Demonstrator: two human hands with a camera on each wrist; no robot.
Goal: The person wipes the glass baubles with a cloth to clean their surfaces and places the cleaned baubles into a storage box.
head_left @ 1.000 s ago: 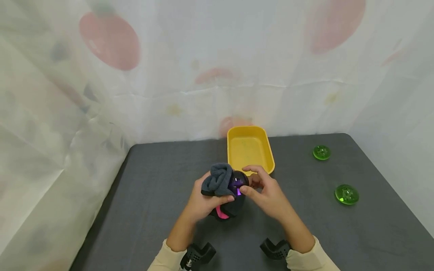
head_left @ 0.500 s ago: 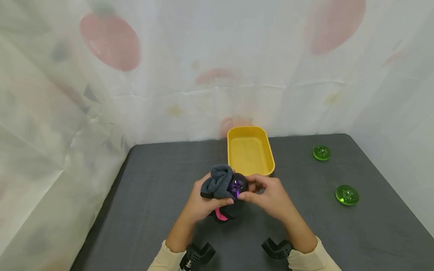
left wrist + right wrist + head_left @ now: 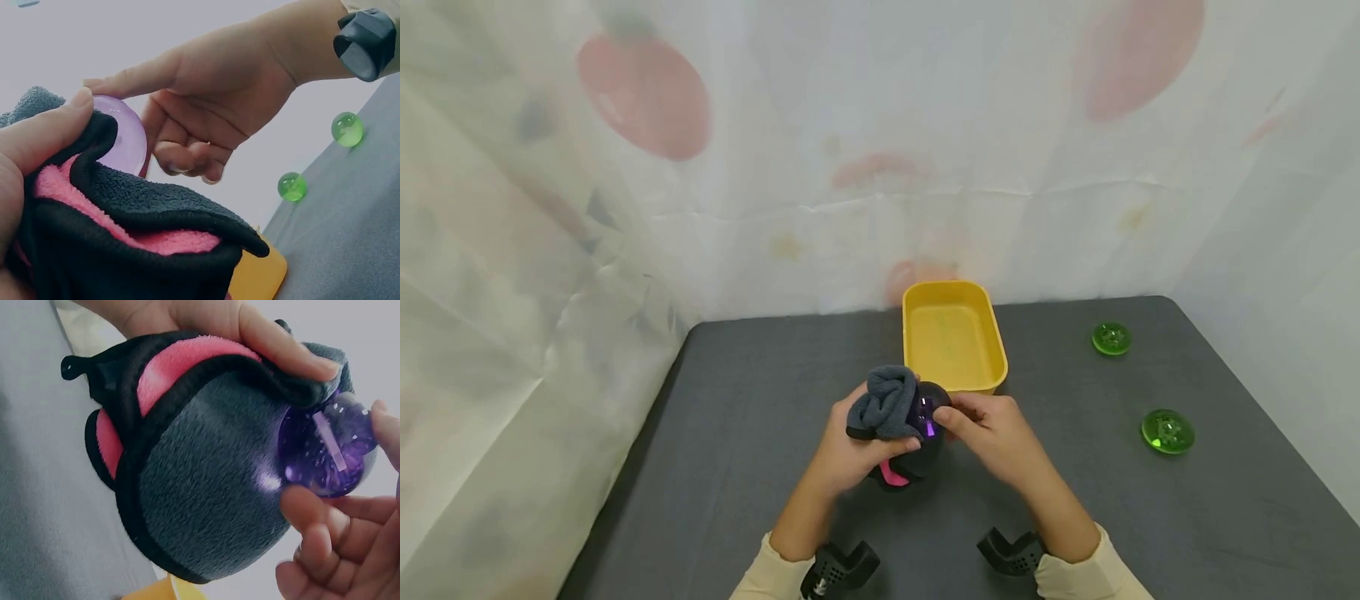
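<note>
Two hands share the job: our left hand (image 3: pixel 842 450) squeezes the fuzzy cloth (image 3: pixel 206 487) around the purple ball (image 3: pixel 325 447), our right hand (image 3: pixel 992 433) pinches it. Wiping looks half done; two green balls (image 3: pixel 1167 430) wait.

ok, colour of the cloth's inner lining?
Pink, inside the grey cloth with black edging; clearest in the right wrist view.

Two hands meeting at the middle of the scene

The left hand (image 3: pixel 850 450) is curling its fingers in a grip, thumb pressing on top; the right hand (image 3: pixel 992 429) is pinching with thumb and forefinger, remaining fingers curled.
</note>
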